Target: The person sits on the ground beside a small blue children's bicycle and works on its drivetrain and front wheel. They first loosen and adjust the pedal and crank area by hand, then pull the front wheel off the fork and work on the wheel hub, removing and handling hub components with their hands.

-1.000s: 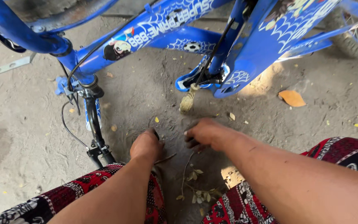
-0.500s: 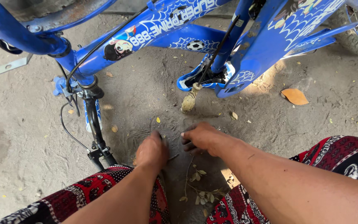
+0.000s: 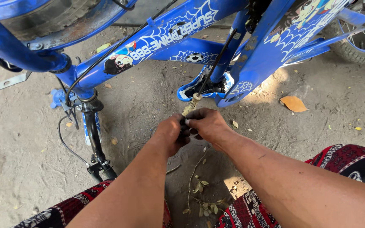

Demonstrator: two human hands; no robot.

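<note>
A blue child's bicycle [image 3: 178, 31] lies upside down on the dirt in front of me. My left hand [image 3: 170, 136] and my right hand [image 3: 206, 125] meet just below its blue saddle [image 3: 191, 90]. The fingertips of both hands pinch a small dark part [image 3: 184, 122] between them; what it is I cannot tell. A pale dry scrap [image 3: 189, 108] sticks up right above my fingers. A thin black cable [image 3: 216, 63] comes down the frame and ends close to it.
The handlebar stem and brake lever [image 3: 96, 147] lie on the ground at left, with a loose cable loop. A metal bracket [image 3: 7, 83] lies far left. A tyre [image 3: 355, 42] is at top right. Dry leaves [image 3: 293, 103] and a twig [image 3: 195, 181] dot the dirt.
Both hands have left the ground, moved forward toward the saddle and come together, fingertips now pinched on the small dark part. The view has shifted closer to the bicycle.
</note>
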